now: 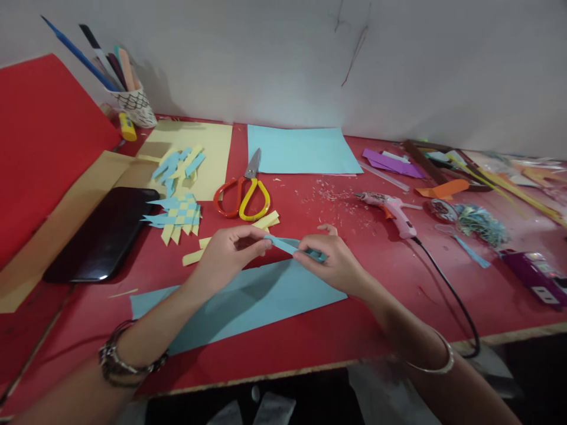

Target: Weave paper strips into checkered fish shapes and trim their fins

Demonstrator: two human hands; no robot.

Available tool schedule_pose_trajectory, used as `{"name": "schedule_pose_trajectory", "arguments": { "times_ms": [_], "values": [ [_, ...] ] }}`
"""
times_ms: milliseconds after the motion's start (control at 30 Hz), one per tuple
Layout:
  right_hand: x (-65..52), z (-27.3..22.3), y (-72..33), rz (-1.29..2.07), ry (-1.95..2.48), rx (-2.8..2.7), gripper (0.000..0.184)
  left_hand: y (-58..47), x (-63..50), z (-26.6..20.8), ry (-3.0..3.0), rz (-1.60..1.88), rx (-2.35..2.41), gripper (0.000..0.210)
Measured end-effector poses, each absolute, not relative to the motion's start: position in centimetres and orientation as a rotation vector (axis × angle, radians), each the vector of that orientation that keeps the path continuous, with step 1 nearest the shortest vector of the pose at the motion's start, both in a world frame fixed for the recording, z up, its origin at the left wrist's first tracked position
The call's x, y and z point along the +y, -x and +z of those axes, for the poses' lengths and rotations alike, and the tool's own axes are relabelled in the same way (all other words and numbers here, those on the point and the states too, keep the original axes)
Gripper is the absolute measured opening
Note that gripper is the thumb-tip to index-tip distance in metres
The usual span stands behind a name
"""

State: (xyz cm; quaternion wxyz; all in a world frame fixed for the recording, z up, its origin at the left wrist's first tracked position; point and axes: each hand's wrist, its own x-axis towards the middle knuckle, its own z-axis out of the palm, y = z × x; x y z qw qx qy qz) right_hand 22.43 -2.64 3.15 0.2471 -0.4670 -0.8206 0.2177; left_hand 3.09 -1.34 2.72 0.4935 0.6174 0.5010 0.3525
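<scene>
Between my two hands, above the red table, is a narrow folded strip of blue paper (284, 244). My left hand (228, 251) pinches one end of it between thumb and fingers. My right hand (330, 257) grips the other end, where the paper doubles over. Beneath my hands lies a wide blue paper sheet (266, 298), partly covered by my left forearm. Yellow paper strips (192, 258) lie just beyond my left hand. Scissors (248, 192) with one red and one yellow handle rest a little farther off.
A woven blue and yellow paper piece (177, 215) and loose strips (179, 165) lie left, near a black phone (104, 236). A pink glue gun (394, 212) with its cord (452, 295) is at right. A pen cup (137, 106) and a light blue sheet (303, 150) stand or lie by the wall.
</scene>
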Motion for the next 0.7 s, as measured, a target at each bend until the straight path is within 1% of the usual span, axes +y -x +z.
{"name": "schedule_pose_trajectory", "arguments": {
  "times_ms": [300, 700],
  "values": [
    [-2.53, 3.17, -22.54, 0.608, 1.296, -2.234, 0.023, -2.95, -1.23, 2.72, -1.486, 0.874, 1.193, 0.017],
    [-2.48, 2.9, -22.68, 0.571, 1.327, -2.219, 0.025, -3.03, -1.31, 3.49, -1.466, 0.83, 1.303, 0.018]
  ]
}}
